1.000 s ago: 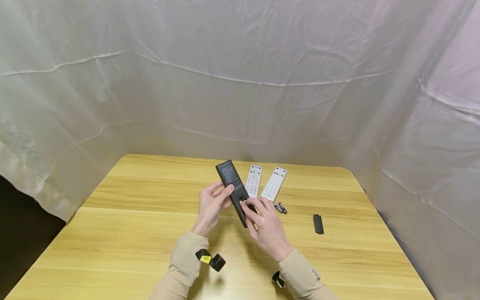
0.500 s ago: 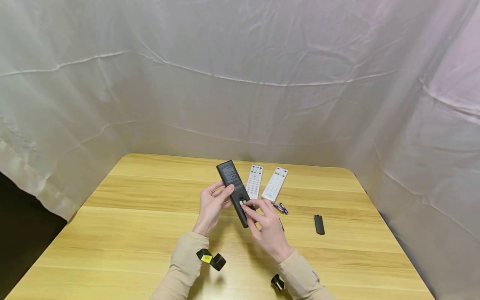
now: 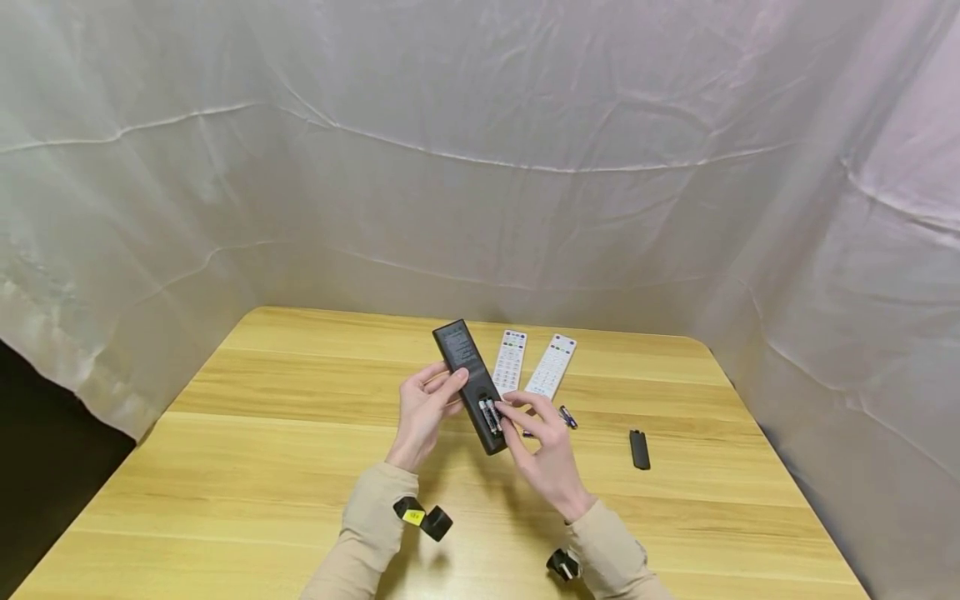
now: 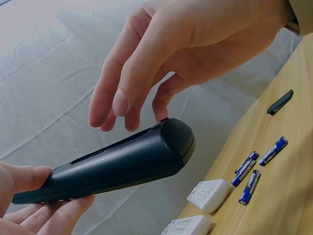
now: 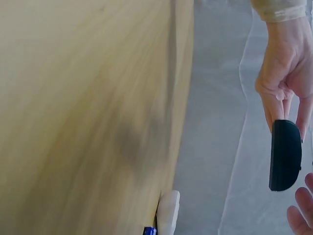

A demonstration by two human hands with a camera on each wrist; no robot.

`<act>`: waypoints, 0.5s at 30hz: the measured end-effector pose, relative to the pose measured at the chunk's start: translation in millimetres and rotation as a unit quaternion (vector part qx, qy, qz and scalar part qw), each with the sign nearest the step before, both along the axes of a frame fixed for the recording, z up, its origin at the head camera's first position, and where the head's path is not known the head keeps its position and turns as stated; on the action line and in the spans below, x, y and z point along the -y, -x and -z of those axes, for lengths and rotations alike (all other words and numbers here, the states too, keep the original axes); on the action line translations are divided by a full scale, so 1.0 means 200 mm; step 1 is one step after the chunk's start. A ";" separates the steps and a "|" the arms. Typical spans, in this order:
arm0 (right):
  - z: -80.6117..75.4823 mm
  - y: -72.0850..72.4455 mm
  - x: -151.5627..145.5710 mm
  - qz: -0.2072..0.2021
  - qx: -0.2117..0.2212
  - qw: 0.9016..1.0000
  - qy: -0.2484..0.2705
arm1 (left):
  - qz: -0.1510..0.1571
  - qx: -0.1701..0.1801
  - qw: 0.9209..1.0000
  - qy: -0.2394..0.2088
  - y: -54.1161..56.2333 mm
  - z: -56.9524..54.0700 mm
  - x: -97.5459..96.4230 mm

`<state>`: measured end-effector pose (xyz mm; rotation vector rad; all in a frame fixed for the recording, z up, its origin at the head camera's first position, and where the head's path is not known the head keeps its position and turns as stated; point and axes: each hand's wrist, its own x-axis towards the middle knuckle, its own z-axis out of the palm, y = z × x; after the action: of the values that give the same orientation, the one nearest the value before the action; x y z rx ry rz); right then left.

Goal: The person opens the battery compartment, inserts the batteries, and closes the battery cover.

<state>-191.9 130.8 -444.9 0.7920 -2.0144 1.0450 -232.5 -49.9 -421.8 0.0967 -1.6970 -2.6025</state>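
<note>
My left hand (image 3: 422, 412) grips a black remote control (image 3: 463, 354), its back turned up and tilted above the table, thumb across the back and fingers beneath. Two batteries (image 3: 490, 414) lie side by side in its uncovered compartment. My right hand (image 3: 549, 454) is at the compartment's right edge, fingers loosely bent. In the left wrist view the right hand (image 4: 190, 54) hangs over the remote control (image 4: 112, 164), one fingertip right at its end. The right wrist view shows the remote control (image 5: 285, 156) end-on. The black battery cover (image 3: 640, 450) lies apart to the right.
Two white remote controls (image 3: 510, 358) (image 3: 551, 367) lie behind my hands on the wooden table (image 3: 262, 433). Several loose blue batteries (image 4: 273, 151) lie near them, partly hidden by my right hand in the head view. Pale curtains (image 3: 480, 208) hang round the table.
My right hand has drawn back to the right from the compartment, uncovering the batteries that its fingers hid. My left hand and the remote control stay in nearly the same place.
</note>
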 end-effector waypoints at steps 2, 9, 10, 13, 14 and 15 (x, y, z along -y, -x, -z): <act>0.00 0.01 -0.01 0.003 0.009 1.000 0.003 | -0.001 0.001 1.000 0.001 0.00 0.00 0.00; -0.01 0.03 -0.07 0.010 0.024 1.000 0.002 | -0.004 -0.001 1.000 0.003 0.01 0.00 0.00; -0.01 0.03 -0.07 0.010 0.031 0.999 0.003 | -0.004 -0.001 1.000 0.003 0.01 0.00 0.00; -0.02 0.04 -0.10 0.010 0.048 0.999 0.003 | -0.004 0.000 1.000 0.004 0.01 0.00 0.00; -0.02 0.04 -0.11 0.009 0.056 0.998 0.003 | -0.004 0.000 1.000 0.004 0.01 0.00 0.00; -0.03 0.04 -0.12 0.007 0.063 0.998 0.003 | -0.004 0.000 1.000 0.003 0.00 0.00 0.00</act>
<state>-200.9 154.8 -439.9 0.7225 -2.1185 1.1175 -233.4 -50.0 -421.1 0.1016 -1.7009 -2.5917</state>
